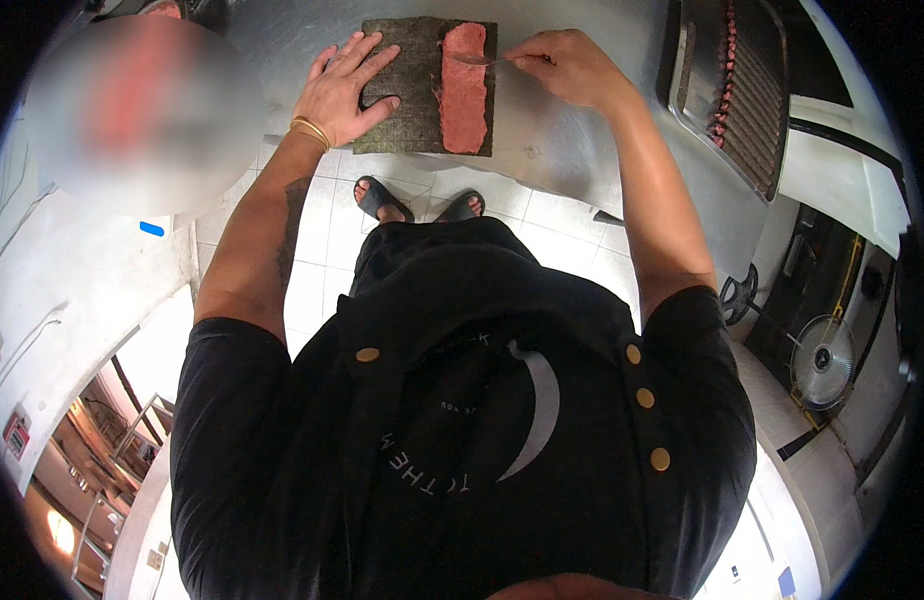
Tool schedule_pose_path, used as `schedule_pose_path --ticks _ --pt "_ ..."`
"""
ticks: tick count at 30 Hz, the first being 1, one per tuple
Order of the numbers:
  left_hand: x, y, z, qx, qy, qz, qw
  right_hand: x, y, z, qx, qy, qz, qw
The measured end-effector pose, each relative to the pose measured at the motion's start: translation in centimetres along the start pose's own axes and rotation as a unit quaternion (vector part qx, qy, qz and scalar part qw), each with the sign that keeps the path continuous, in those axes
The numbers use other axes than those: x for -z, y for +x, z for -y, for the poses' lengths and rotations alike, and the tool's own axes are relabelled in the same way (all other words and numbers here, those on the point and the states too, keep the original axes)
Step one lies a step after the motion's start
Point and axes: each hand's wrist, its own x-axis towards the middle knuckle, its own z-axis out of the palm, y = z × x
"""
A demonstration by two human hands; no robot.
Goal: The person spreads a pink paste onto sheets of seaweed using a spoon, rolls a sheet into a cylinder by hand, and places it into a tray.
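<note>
A dark green nori sheet (412, 100) lies flat on the metal worktop at the top of the view. Along its right side runs a long strip of pink-red ground meat (465, 110). My left hand (347, 88) rests with fingers spread on the bare left part of the sheet. From the right, my right hand (564, 66) pinches the handle of a thin metal spoon (474, 60). The spoon's head touches the upper part of the meat strip; its exact shape is hard to make out.
A ridged metal tray (757, 150) stands on the worktop (572, 135) to the right, with a row of small reddish pieces along it. At the upper left is a container with red contents (165, 10), beside a large blurred patch. A fan (822, 358) stands far right.
</note>
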Motion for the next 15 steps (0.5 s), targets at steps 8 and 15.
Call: schedule_pose_path --ticks 8,15 --pt "0.2 -0.1 0.0 -0.003 -0.020 -0.006 1.000 0.4 -1.4 1.9 0.007 0.052 0.110 0.993" --pt "0.2 0.0 -0.2 0.000 -0.011 -0.004 1.000 0.0 0.9 0.0 0.024 0.035 0.094 0.995"
